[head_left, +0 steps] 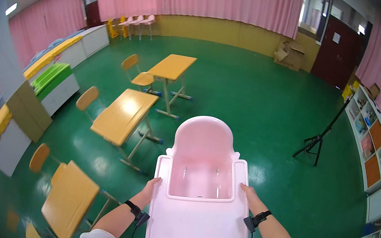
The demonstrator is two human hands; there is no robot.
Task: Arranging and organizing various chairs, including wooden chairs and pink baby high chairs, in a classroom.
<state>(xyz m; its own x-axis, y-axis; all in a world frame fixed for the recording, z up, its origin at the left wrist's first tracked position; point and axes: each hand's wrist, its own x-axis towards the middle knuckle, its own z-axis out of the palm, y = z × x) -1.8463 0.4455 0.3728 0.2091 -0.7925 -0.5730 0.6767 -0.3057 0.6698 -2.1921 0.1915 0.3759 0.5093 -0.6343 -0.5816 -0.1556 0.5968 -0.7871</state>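
A pink high chair faces me close in front of my body, its rounded backrest on the far side. Its wide pink tray lies between my arms, with the near edge by my shirt. On the tray's left edge, my left hand is closed with the thumb on top; the other fingers are mostly hidden beneath. My right hand grips the right edge the same way. The seat hollow holds nothing but small slots. Black bands with small cabled boxes circle both wrists. The chair's legs are hidden under the tray.
Wooden desks with chairs stand in a row at the left. A black tripod is on the green floor at the right, before white shelves. Pink high chairs and a cardboard box sit by the far wall.
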